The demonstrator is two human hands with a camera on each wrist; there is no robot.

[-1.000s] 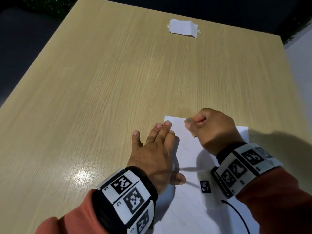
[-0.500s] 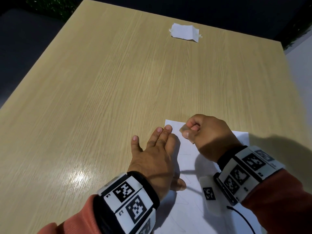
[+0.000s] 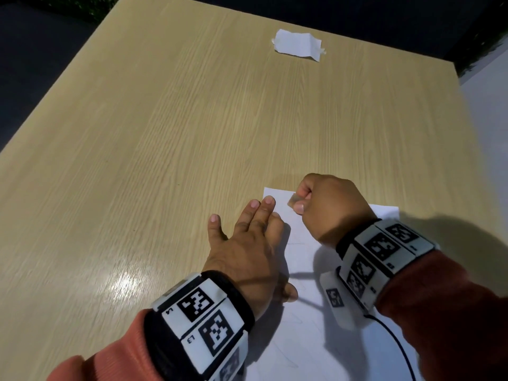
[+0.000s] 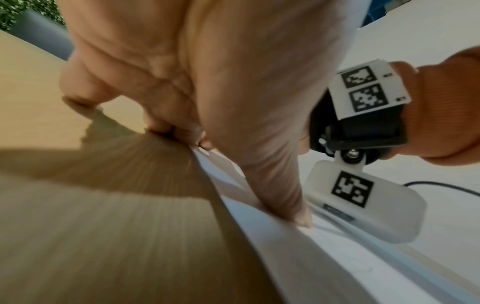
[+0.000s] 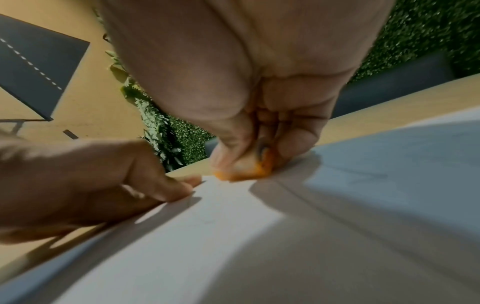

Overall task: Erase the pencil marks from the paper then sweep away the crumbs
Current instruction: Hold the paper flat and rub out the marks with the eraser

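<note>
Right hand [image 3: 330,207] is down at the far left corner of the paper [image 3: 302,339], fingers curled tight, thumb and forefinger pinching a small eraser [image 3: 292,200]. From the right wrist view that eraser [image 5: 249,168] shows orange with a dark smudge on it, and its bottom edge is touching the sheet, just inside the far edge. Left hand [image 3: 247,251] lies flat, fingers straight and close together, the little finger spread off to the side; it straddles the paper's left edge, with the thumb [image 4: 283,197] pressed onto the sheet and the other fingertips on or just beside the far corner. It holds nothing, only pins the paper down. The two hands sit close, fingertips just beside the eraser but apart from it.

The paper lies at the near right of the pale wood table [image 3: 137,160]. Faint pencil marks [image 3: 297,243] show between the hands, too light to read. Crumbs, if any, are too small to tell. Both wrists carry white bands with black square markers, and the right one's cable [image 3: 398,342] trails across the sheet. Well away at the far end of the table lies a crumpled white scrap of paper [image 3: 298,48].
</note>
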